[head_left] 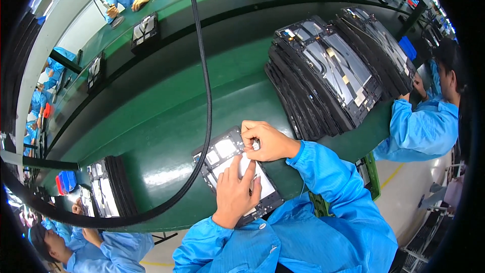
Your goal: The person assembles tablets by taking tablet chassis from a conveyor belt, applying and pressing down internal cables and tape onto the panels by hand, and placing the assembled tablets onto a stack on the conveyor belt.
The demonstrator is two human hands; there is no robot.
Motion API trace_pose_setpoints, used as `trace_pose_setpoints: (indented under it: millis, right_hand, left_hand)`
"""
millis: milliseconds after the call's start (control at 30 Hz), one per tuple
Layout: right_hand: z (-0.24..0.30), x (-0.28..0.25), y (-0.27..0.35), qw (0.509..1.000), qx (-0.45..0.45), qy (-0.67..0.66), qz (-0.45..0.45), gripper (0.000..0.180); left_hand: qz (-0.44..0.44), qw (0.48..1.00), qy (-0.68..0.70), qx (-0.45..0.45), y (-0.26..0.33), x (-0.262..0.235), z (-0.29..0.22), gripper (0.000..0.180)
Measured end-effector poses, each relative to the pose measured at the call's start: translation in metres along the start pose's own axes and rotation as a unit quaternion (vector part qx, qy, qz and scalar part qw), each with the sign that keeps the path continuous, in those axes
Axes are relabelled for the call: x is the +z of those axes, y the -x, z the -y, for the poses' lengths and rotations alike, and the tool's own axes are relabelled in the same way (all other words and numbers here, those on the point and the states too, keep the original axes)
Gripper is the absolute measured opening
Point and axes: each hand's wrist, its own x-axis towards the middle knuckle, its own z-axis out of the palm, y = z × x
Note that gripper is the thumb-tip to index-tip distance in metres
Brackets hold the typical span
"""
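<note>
I think the good way to do this step is to press the flat black frame (pixel 237 174) down so it cannot slide, and to work slowly with the pinching fingers. My left hand (pixel 234 194) lies flat on the white sheet in the middle of the frame, with its fingers (pixel 241 172) spread out long and not gripping anything. The frame is right under those fingers, on the green table (pixel 166 121). My right hand (pixel 265 141) sits just past my left fingertips, at the far edge of the frame. Its fingers (pixel 247 141) are curled close and pinched together on something small there. I cannot tell what the small thing is, because the fingers hide it. I should keep the pinch soft so nothing bends. Beyond my right hand, well apart from it, a big slanted stack of frames (pixel 323 78) rests on the table. A thick black cable (pixel 204 71) hangs across, just beside my left fingers.
</note>
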Motion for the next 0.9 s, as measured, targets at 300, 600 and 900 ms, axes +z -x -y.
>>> trace_pose_setpoints:
  millis: [300,600,900]
  right_hand:
    - [-0.004,0.002,0.0,1.0,-0.007,-0.024,-0.003,0.018]
    - [-0.003,0.005,-0.003,0.999,0.009,-0.049,-0.023,0.018]
    - [-0.017,0.014,-0.022,0.998,-0.032,-0.035,-0.047,0.013]
  left_hand:
    - [0.013,1.0,0.004,-0.003,-0.003,-0.001,0.001,0.048]
    - [0.003,1.0,0.0,0.016,-0.006,0.0,0.002,0.046]
    - [-0.007,0.998,-0.014,0.068,-0.005,-0.006,0.021,0.04]
